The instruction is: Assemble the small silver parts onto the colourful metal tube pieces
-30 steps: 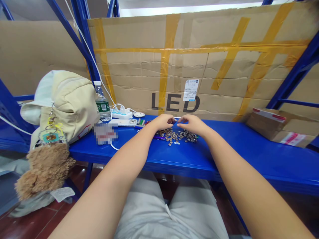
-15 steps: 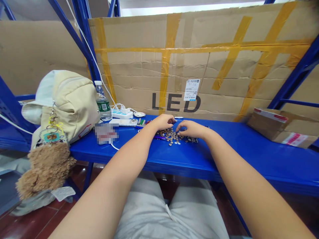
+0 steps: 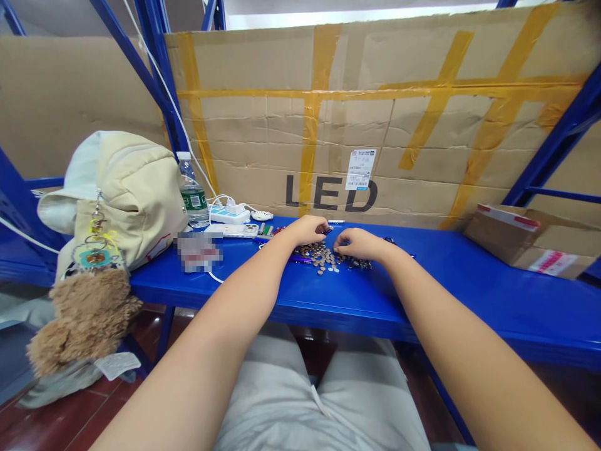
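A heap of several small round metal pieces (image 3: pixel 325 259) lies on the blue shelf (image 3: pixel 469 285) in front of me. My left hand (image 3: pixel 307 230) hovers at the heap's far left edge, its fingertips pinched on a small dark part (image 3: pixel 327 230). My right hand (image 3: pixel 359 243) rests palm down on the heap's right side, fingers curled onto the pieces. Its fingers hide whatever may be under them. The two hands are a few centimetres apart.
A cream backpack (image 3: pixel 126 194) with a brown plush charm (image 3: pixel 84 316) sits at the left, beside a water bottle (image 3: pixel 192 195), a white power strip (image 3: pixel 229 216) and a phone (image 3: pixel 235 231). A taped cardboard sheet marked LED (image 3: pixel 328 125) backs the shelf. A small carton (image 3: pixel 526 241) lies at the right.
My right hand has dropped from beside the left hand's fingertips down onto the heap of pieces. The left hand has stayed almost still.
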